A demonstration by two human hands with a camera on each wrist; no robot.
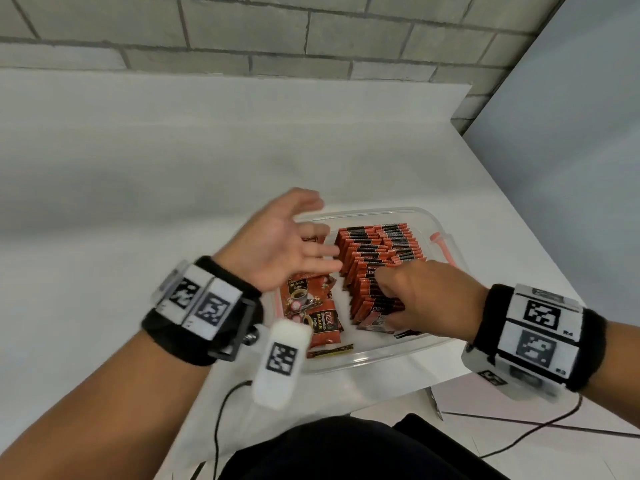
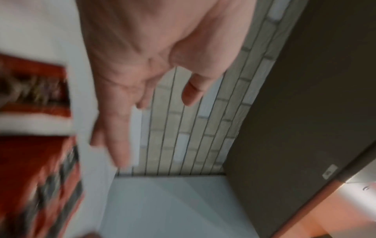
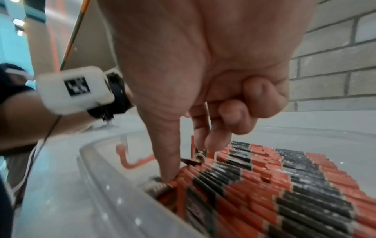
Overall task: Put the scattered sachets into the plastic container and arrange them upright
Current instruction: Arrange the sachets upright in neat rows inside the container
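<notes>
A clear plastic container (image 1: pixel 367 360) sits on the white table. Two rows of red-and-black sachets (image 1: pixel 379 249) stand upright in its right half, close up as sachets (image 3: pixel 284 185) in the right wrist view. A few loose sachets (image 1: pixel 304 301) lie flat in its left half, printed faces up. My right hand (image 1: pixel 386 299) reaches into the near end of the row. Its thumb (image 3: pixel 167 161) presses down there, and two fingers pinch a sachet edge behind it. My left hand (image 1: pixel 308 233) hovers over the container's left side, fingers spread and holding nothing; it is blurred as left hand (image 2: pixel 130 90).
A pink latch (image 1: pixel 441 244) sits on the container's right side. The table edge (image 1: pixel 519 216) runs diagonally just right of the container. A grey brick wall (image 1: pixel 277 36) stands behind. A black cable (image 1: pixel 221 410) hangs off the near edge by my lap.
</notes>
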